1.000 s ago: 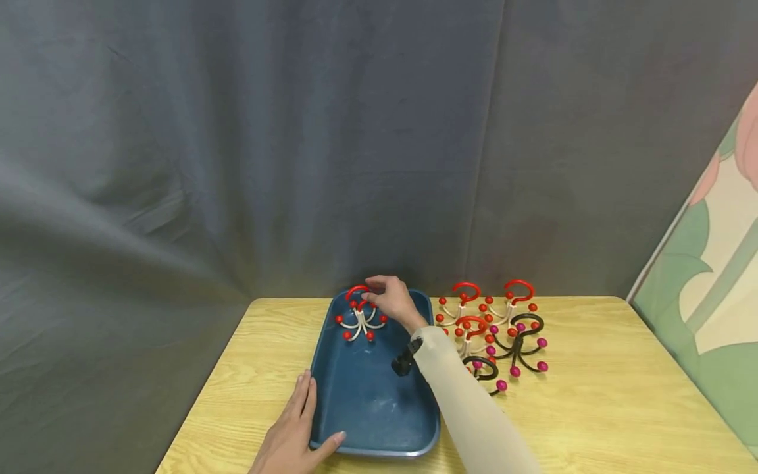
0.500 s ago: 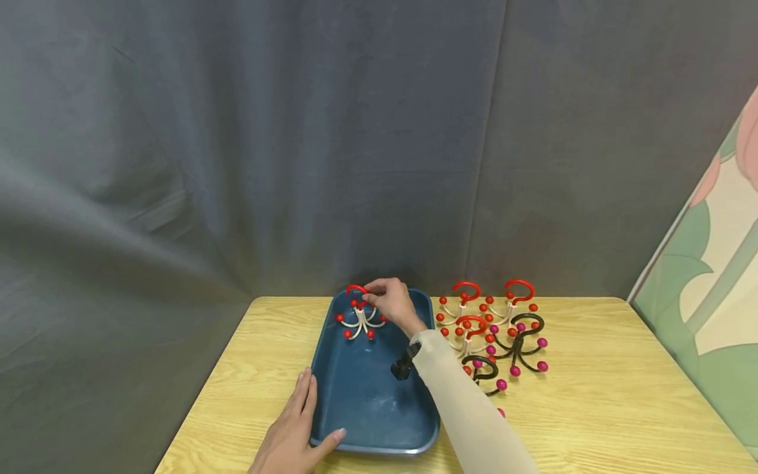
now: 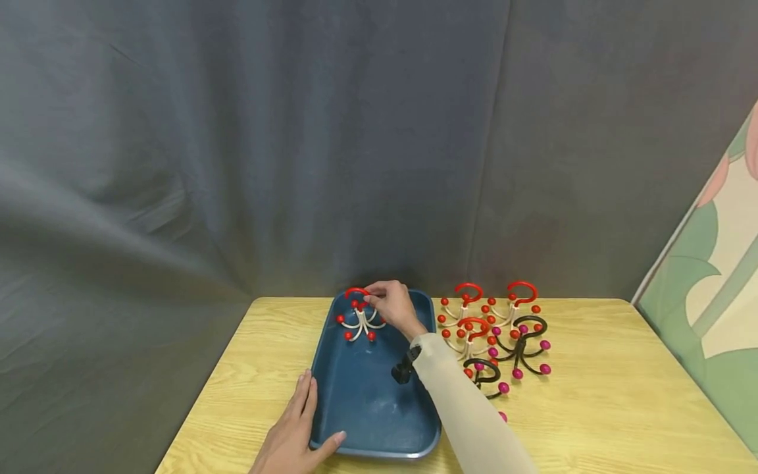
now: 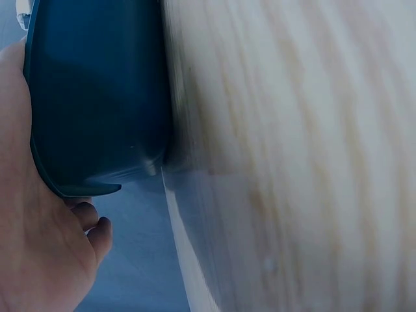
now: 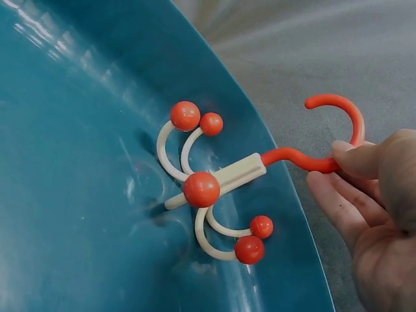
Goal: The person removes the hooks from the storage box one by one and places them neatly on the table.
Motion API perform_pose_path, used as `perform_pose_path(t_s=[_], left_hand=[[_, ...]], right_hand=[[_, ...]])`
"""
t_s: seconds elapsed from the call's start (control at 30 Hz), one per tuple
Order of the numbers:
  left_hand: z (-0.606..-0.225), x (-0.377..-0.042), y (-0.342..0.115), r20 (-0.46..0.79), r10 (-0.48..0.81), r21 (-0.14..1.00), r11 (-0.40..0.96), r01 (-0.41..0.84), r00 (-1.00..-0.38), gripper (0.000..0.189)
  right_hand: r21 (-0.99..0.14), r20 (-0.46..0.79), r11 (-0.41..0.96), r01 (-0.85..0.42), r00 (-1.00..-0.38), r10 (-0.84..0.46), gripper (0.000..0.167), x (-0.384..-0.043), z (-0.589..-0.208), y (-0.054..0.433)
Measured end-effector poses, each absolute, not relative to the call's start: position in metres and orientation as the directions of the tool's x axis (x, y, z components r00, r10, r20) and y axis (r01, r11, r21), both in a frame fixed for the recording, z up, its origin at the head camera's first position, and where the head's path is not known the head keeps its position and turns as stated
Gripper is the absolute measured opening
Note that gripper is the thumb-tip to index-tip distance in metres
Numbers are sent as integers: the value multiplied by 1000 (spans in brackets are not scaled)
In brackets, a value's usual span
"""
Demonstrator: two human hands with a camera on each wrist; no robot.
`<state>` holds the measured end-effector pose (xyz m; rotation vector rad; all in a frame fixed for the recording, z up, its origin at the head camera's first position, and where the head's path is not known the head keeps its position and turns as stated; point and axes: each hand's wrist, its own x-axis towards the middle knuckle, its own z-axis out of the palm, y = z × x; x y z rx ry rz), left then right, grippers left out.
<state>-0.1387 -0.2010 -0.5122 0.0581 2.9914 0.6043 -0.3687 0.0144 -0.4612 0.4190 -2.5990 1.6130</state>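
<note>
A white multi-arm hanger with a red hook and red ball tips (image 3: 361, 319) stands at the far end of the blue tray (image 3: 370, 401). My right hand (image 3: 393, 306) pinches its red hook between thumb and fingers. In the right wrist view, the hanger (image 5: 240, 174) has its curved arms spread inside the tray, while the right hand (image 5: 383, 201) is beyond the rim. At the tray's near left corner, my left hand (image 3: 293, 424) rests with straight fingers along the outer side and the thumb over the near rim. The left wrist view shows the left hand (image 4: 39, 221) against the tray wall (image 4: 97, 97).
Right of the tray, several more hangers stand on the wooden table (image 3: 616, 395): white ones with red hooks (image 3: 512, 309) and black ones with purple balls (image 3: 521, 349). My right sleeve (image 3: 468, 408) partly hides a black one. A grey curtain (image 3: 379, 145) hangs behind.
My right hand's fingers have closed from beside the red hook onto it. The hanger and tray keep nearly the same place; my left hand has not moved.
</note>
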Motion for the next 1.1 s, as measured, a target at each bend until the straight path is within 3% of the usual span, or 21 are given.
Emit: perform_pose_path(t_s=[0.27, 0.53, 1.1], left_hand=[[-511, -138, -204, -68, 39, 392, 920, 9, -997, 121], [-507, -133, -207, -62, 42, 368, 930, 16, -997, 122], [-512, -137, -206, -42, 25, 376, 926, 8, -999, 125]], right_hand=[[-850, 243, 433, -300, -953, -183, 14, -364, -454, 10], [-872, 272, 362, -330, -941, -204, 15, -353, -433, 10], [-834, 407, 356, -420, -906, -117, 18, -312, -366, 72]])
